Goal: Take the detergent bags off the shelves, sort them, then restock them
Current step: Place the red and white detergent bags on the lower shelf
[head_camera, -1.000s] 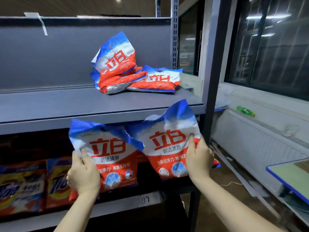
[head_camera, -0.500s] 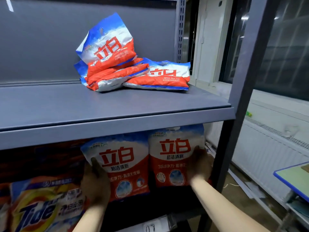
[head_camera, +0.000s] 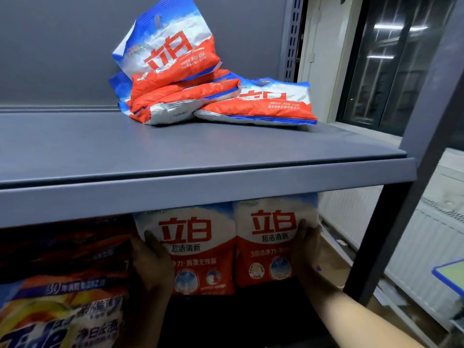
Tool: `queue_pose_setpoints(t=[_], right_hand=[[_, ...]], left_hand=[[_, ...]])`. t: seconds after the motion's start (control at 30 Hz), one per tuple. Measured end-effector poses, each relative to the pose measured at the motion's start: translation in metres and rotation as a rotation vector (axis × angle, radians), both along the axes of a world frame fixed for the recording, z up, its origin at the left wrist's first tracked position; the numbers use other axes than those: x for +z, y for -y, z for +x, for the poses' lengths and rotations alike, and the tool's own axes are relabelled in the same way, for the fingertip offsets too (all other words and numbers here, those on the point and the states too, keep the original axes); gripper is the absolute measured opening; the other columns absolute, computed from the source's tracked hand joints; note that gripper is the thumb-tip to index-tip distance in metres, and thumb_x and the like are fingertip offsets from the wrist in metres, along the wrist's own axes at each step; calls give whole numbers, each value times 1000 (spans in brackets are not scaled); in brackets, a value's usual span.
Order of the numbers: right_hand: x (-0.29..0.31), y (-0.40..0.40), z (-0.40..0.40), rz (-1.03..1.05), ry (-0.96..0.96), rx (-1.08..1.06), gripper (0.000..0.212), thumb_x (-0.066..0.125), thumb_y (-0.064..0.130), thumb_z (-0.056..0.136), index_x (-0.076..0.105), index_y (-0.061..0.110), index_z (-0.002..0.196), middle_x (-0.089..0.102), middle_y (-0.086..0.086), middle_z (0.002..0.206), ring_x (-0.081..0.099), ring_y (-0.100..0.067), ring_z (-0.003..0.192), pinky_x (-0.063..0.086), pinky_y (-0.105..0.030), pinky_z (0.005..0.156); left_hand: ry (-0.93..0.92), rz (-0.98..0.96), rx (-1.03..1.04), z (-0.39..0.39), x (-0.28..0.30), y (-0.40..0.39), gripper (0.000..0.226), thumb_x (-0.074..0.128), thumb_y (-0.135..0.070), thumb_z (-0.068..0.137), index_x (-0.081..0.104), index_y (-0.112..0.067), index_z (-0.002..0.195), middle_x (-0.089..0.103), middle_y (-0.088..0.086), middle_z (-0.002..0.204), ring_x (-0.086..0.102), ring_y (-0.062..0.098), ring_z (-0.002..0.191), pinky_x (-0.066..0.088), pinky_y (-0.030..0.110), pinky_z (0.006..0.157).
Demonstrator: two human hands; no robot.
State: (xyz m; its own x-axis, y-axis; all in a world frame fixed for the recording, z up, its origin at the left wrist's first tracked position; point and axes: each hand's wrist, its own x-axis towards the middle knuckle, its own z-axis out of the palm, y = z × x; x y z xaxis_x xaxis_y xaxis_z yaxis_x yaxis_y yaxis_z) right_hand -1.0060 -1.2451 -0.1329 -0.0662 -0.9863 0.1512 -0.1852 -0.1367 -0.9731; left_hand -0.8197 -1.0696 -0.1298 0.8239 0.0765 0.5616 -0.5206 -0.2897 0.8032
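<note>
Two red, white and blue detergent bags stand upright side by side under the upper shelf, at the right end of the lower level. My left hand grips the left bag by its left edge, thumb on the front. My right hand grips the right bag by its right edge. Both hands are in shadow. On the upper shelf lies a loose pile of the same bags, with one flat bag at its right.
Orange and yellow Tide bags fill the lower level to the left. A dark shelf post stands just right of my right arm. Beyond it are a white radiator, a window and a blue-edged table corner.
I pushed both bags from in front of the shelf edge into the lower level, where they now stand upright and close together. My view moved closer and lower.
</note>
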Motion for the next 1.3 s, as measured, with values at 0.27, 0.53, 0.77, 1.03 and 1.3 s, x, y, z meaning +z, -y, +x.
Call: queue_pose_setpoints(t=[0.27,0.53,0.77,1.03,1.3], right_hand=[[-29,8,-4,55,-137,90,95,59,57,82,10,10,149,35,-15,147,36,-32,135,31,-51,111],[-35,-49,-33,-319,-798,315,71,47,53,90,16,33,150,6,4,160,-4,-24,147,8,-54,117],[-50,-37,-21,-230,-843,484,77,7,84,69,-18,55,136,-23,14,154,-34,-25,137,0,-61,115],[-31,-34,-13,-134,-930,536,73,36,65,90,-5,47,147,-17,13,156,-24,-31,142,9,-61,115],[2,-43,-40,-65,-856,679,57,53,44,92,37,27,143,32,1,153,25,-26,142,31,-43,113]], left_hand=[[9,407,-35,-4,-37,-11,78,54,-27,91,13,12,145,20,34,149,26,44,136,24,44,113],[342,876,-326,-43,-68,-21,80,30,-71,83,30,-22,146,17,20,156,10,45,142,11,68,103],[396,1086,-446,-27,-82,-12,71,27,-70,88,22,-35,149,17,13,158,8,45,142,16,79,98],[267,1143,-515,-26,-73,-5,70,33,-68,86,14,-44,149,8,5,159,0,39,143,6,73,100],[161,972,-617,-45,-26,-14,34,44,-42,96,54,-33,127,50,-6,135,42,19,130,37,39,108]])
